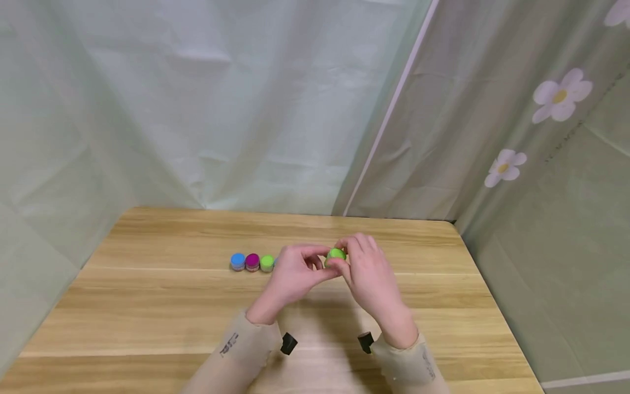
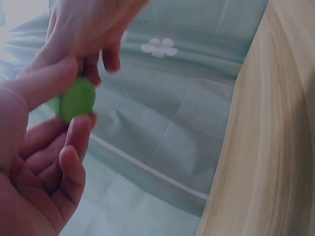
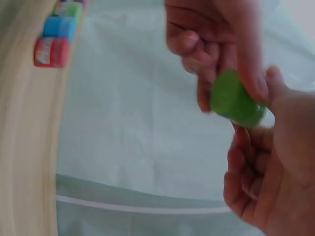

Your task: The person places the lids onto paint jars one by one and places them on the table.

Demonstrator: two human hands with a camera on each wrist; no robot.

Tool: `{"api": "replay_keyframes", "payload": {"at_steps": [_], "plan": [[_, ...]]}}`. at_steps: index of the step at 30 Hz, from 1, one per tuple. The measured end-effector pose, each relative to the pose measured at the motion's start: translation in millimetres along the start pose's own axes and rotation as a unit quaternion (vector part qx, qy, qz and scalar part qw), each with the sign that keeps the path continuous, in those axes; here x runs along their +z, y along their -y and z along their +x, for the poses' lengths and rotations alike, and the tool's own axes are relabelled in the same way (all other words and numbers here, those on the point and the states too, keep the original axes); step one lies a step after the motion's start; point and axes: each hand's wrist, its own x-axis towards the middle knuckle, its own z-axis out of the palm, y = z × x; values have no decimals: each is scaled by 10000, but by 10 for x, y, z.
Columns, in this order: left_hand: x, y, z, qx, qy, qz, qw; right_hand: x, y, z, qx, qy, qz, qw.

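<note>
Both hands hold a small green pot (image 1: 336, 254) above the tabletop (image 1: 147, 306): the left hand (image 1: 295, 276) pinches it, the right hand's (image 1: 366, 271) grip closes around it. Three more pots (image 1: 252, 262) sit just left.

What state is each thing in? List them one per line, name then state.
Green jar: lifted off the table, pinched between both hands.
Left hand: fingers curled on the green jar.
Right hand: fingers curled on the green jar.
Blue jar: standing on the table, lid on, untouched.
Magenta jar: standing in the row, lid on.
Light green jar: standing in the row, lid on.
</note>
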Motion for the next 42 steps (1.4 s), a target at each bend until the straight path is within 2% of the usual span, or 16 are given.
{"api": "replay_keyframes", "payload": {"at_steps": [5,9,14,18,20,23,25,27,31,34,39,42], "plan": [[99,-14,-4,17,-385,194,9991,69,42,-27,452,-403,18,9982],[166,-26,-16,-45,-507,391,9979,100,76,-57,816,-586,-174,9948],[205,-11,-21,-163,-437,438,9980,114,119,-72,1233,-527,-429,9900],[200,54,17,-206,-423,414,9980,98,122,-47,1487,-393,-253,9878],[195,116,47,-297,-316,350,9984,75,88,-24,1605,-339,-49,9864],[199,252,92,-592,25,561,9967,24,3,0,1805,-257,204,9830],[211,359,114,-798,282,904,9923,-9,-56,-5,1929,-169,320,9806],[221,465,133,-849,424,1453,9848,-33,-108,-25,2006,-44,382,9789],[203,620,155,-449,387,2363,9699,-51,-166,-70,2007,194,489,9782],[174,677,151,-251,446,2653,9628,-48,-188,-101,1967,344,488,9786],[121,711,105,-221,802,2926,9526,-31,-243,-172,1946,642,477,9776],[85,733,89,-149,836,3113,9465,-22,-287,-208,1931,769,472,9770]]}}
